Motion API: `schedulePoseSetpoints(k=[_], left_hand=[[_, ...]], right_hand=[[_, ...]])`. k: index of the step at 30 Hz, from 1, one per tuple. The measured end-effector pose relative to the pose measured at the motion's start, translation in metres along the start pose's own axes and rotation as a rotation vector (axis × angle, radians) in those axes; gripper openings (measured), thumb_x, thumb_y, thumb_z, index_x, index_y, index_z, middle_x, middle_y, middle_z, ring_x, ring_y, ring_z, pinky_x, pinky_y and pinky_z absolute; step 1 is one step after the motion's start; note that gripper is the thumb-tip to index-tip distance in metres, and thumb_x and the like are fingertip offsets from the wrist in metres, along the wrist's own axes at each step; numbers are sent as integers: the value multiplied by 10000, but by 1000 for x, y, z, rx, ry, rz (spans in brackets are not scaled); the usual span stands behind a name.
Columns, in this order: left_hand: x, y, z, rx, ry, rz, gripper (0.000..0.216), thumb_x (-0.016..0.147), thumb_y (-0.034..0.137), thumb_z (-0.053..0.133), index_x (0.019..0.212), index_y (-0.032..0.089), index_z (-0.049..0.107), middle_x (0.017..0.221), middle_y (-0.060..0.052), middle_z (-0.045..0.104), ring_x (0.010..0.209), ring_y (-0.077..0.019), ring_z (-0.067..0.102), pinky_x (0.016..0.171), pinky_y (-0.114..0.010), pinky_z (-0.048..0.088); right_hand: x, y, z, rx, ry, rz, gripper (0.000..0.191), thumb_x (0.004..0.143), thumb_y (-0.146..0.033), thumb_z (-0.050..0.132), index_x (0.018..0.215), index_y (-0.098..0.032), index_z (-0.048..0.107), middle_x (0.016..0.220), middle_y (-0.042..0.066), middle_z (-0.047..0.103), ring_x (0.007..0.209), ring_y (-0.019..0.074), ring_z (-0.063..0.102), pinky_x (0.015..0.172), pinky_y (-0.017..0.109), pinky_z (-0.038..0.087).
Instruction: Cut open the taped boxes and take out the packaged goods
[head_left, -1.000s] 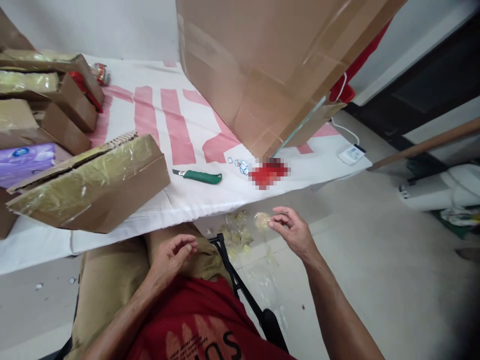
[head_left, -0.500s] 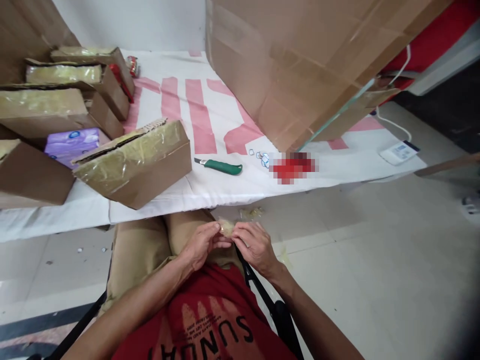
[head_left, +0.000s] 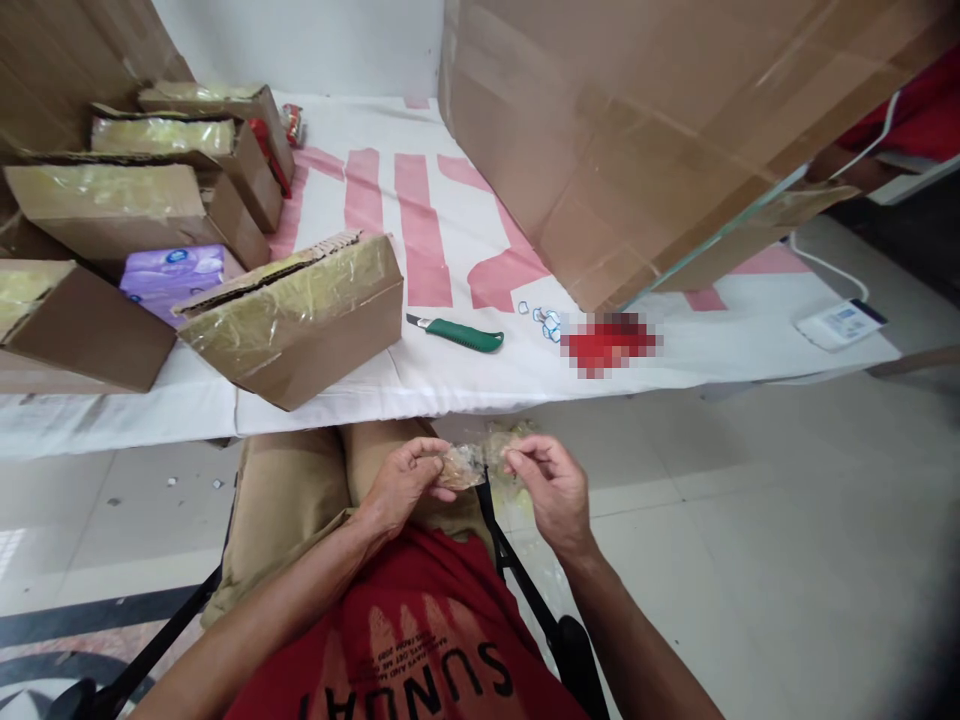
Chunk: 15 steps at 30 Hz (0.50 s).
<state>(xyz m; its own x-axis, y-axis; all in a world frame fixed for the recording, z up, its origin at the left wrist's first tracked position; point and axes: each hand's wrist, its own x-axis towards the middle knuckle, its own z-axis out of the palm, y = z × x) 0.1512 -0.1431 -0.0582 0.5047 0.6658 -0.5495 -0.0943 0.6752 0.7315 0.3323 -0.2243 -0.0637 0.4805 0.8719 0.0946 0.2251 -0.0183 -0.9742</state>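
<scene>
Above my lap, just below the table's front edge, my left hand [head_left: 409,480] is closed on a crumpled wad of clear, yellowish packing tape [head_left: 463,466]. My right hand [head_left: 551,487] pinches with thumb and fingers at the right end of the same film, which seems to stretch between both hands. Where the held film ends is hard to tell against the similar scraps on the floor behind it. On the table beyond lies a green utility knife [head_left: 463,336], blade to the left. Small white-and-blue pieces [head_left: 550,323] sit to its right.
Taped cardboard boxes [head_left: 300,325] crowd the left of the table, around a purple pack [head_left: 172,275]. A big carton [head_left: 600,150] stands back right. Near it are a blurred red item [head_left: 609,345] and a white device [head_left: 841,324] with a cable.
My hands have moved apart, the right one going rightward, and the crumpled tape is spread wider between them. The view has shifted slightly, so the table things appear farther right.
</scene>
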Motion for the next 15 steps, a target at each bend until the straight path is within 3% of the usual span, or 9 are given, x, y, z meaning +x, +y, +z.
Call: schedulePoseSetpoints(k=[3,7,9,11,13,15], left_hand=[[-1,3,-2,19,-38,52,490,646,472,893,935,140,677,715,-27,724,648,-176,714,611,-295,609],[3,7,-12,60,27,133,428,699,481,836,916,151,670,728,-32,727,663,-197,727,623,-314,611],[5,7,-15,124,112,189,362,714,443,812,899,159,684,719,-13,713,609,-166,690,615,-301,599],[6,7,-15,202,173,250,288,739,406,778,888,170,704,705,3,696,575,-142,649,599,-276,574],[3,6,-13,262,171,296,249,770,391,748,900,181,719,695,10,678,579,-137,638,593,-257,550],[-2,6,-11,276,101,300,271,798,415,730,938,183,724,731,4,678,610,-144,653,611,-257,548]], right_hand=[[15,4,-10,173,88,128,253,825,-409,783,904,-246,607,775,-11,680,612,144,632,617,296,560],[36,1,-31,278,267,101,290,791,-415,796,901,-260,578,697,-52,604,541,114,563,550,259,508],[38,-7,-34,237,167,102,266,796,-397,787,930,-261,603,736,-35,635,563,123,579,555,268,513],[33,-15,-26,145,-84,112,208,817,-374,760,941,-252,645,775,-6,682,617,149,619,579,286,527],[25,-21,-7,1,-297,61,132,840,-331,718,927,-241,677,783,11,710,669,171,647,614,296,530],[19,-22,13,-194,-352,-52,68,858,-264,667,914,-235,693,775,14,719,700,180,654,654,299,517]])
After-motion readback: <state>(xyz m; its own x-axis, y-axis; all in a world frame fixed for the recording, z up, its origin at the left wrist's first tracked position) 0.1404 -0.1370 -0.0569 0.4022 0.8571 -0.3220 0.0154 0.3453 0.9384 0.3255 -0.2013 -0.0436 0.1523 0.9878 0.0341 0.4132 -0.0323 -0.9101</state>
